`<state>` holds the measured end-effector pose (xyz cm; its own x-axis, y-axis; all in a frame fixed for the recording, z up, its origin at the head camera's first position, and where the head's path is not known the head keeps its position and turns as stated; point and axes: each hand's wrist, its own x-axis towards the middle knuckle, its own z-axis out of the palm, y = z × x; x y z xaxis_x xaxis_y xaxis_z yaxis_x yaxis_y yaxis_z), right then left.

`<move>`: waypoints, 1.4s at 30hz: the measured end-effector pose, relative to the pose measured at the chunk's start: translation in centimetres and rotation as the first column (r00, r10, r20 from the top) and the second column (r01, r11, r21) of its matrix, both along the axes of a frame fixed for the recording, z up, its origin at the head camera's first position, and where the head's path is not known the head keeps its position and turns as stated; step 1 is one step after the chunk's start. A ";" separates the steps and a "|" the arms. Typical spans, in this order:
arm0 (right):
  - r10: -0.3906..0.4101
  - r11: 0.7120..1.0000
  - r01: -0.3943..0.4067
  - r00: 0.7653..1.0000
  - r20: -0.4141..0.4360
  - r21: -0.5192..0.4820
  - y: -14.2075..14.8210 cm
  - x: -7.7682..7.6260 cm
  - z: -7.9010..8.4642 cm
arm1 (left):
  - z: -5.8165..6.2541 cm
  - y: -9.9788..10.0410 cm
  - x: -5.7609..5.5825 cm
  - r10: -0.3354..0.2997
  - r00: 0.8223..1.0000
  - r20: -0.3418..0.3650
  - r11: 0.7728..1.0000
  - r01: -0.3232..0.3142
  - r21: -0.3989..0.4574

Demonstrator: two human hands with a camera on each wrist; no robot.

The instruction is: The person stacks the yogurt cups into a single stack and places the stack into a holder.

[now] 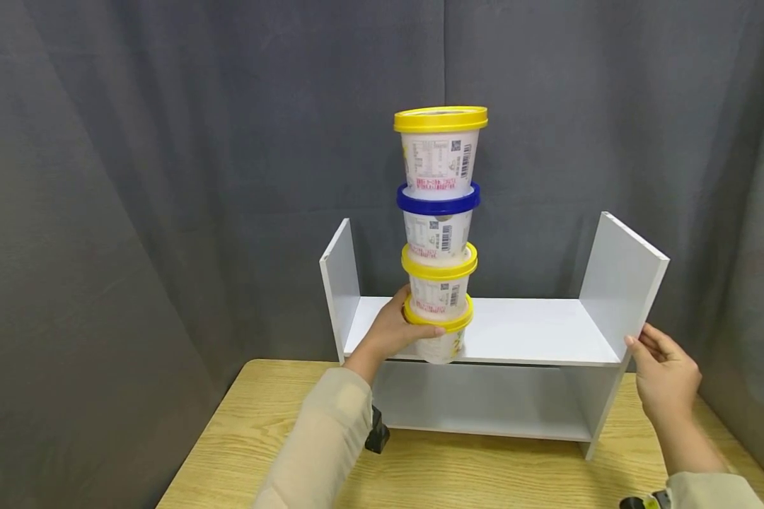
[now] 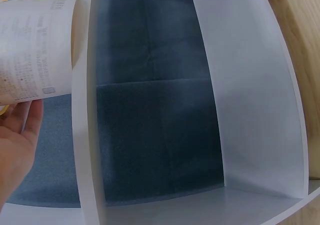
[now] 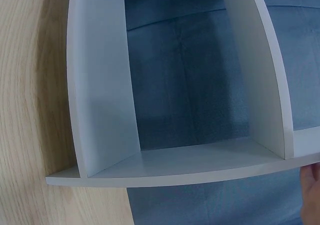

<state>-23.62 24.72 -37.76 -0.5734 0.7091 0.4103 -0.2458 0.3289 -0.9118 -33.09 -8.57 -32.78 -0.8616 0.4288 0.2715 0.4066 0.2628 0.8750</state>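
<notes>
A tall stack of white paper tubs stands upright at the white shelf point(image 1: 528, 329). The top tub point(image 1: 439, 159) has a yellow lid, the tub below it point(image 1: 438, 233) a blue lid, and the lower ones yellow lids. My left hand point(image 1: 395, 329) holds the bottom tub point(image 1: 438, 346), thumb across its front; whether the tub touches the upper board I cannot tell. The left wrist view shows fingers against a printed tub point(image 2: 42, 50). My right hand point(image 1: 668, 371) grips the front edge of the shelf's right side panel point(image 1: 630, 268), thumb in front.
The two-level shelf stands on a wood-grain table point(image 1: 261, 424), with raised panels at both ends. Its lower board point(image 1: 484, 403) lies beneath the upper one. A grey curtain point(image 1: 165, 177) hangs behind. A black object point(image 1: 377, 431) shows beside the left sleeve.
</notes>
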 end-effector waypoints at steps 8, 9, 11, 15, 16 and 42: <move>0.004 1.000 -0.003 1.000 -0.026 0.009 0.0 -0.2 -0.1 | 0.1 0.4 -0.9 0.031 0.999 0.023 0.999 -0.032 0.013; 0.003 1.000 -0.003 1.000 -0.026 0.008 0.0 -0.2 -0.1 | 0.1 0.4 -1.0 0.034 0.999 0.028 0.999 -0.034 0.016; -0.002 1.000 0.003 1.000 -0.025 0.019 0.0 -0.2 -0.2 | 0.2 0.6 -1.1 0.038 0.999 0.035 0.999 -0.038 0.022; -0.012 0.999 0.013 0.999 -0.031 0.035 0.0 -0.2 -0.1 | 0.2 0.8 -1.4 0.036 0.999 0.033 0.999 -0.037 0.036; -0.014 0.999 0.015 0.999 -0.033 0.038 0.0 -0.2 -0.1 | 0.3 0.9 -1.5 0.039 0.999 0.034 0.998 -0.040 0.038; -0.047 0.998 0.045 0.997 0.069 0.036 -0.3 0.2 0.5 | 0.5 1.8 -2.6 -0.016 1.000 -0.005 0.994 0.016 0.112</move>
<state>-23.42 24.47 -37.26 -0.5683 0.7216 0.3954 -0.1660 0.3701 -0.9141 -35.69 -6.81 -32.29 -0.8536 0.4096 0.3218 0.4134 0.1569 0.8969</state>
